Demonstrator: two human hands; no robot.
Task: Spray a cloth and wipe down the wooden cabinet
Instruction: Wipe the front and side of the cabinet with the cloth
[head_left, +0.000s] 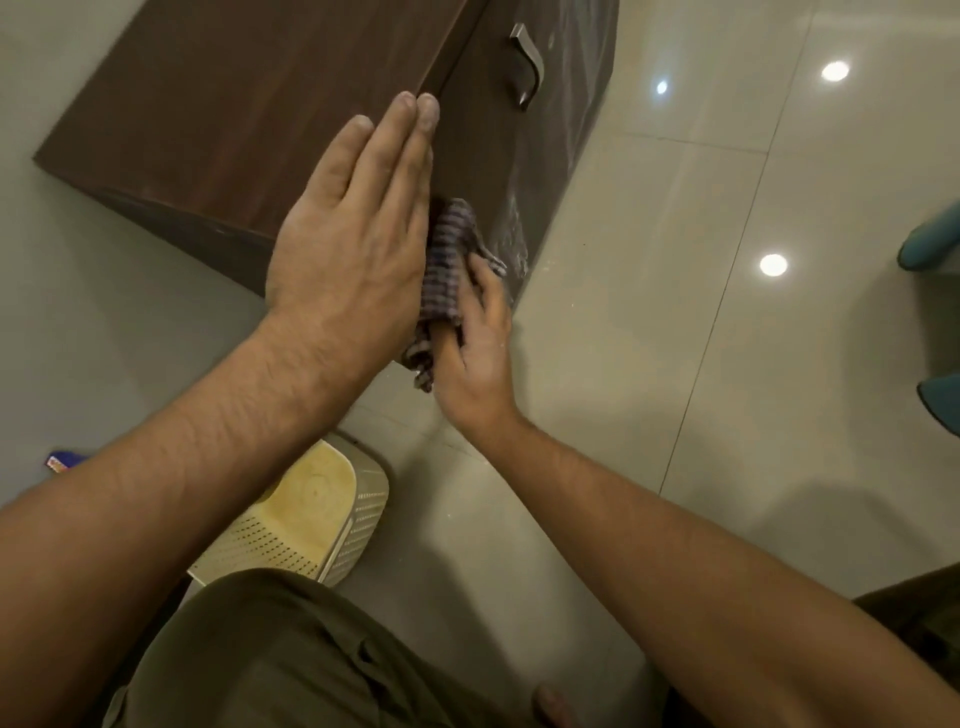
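Left hand flat, fingers straight, rests on cabinet top edge. Right hand grips checked cloth against cabinet front, below handle. Cloth looks soft and light; best held bunched.

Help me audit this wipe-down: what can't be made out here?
Head view:
- cabinet front, near part: behind cloth and right hand.
- cabinet's far end: cut off by top edge.
- blue item: partly behind left forearm, too small.
- teal objects: cut off by right edge.
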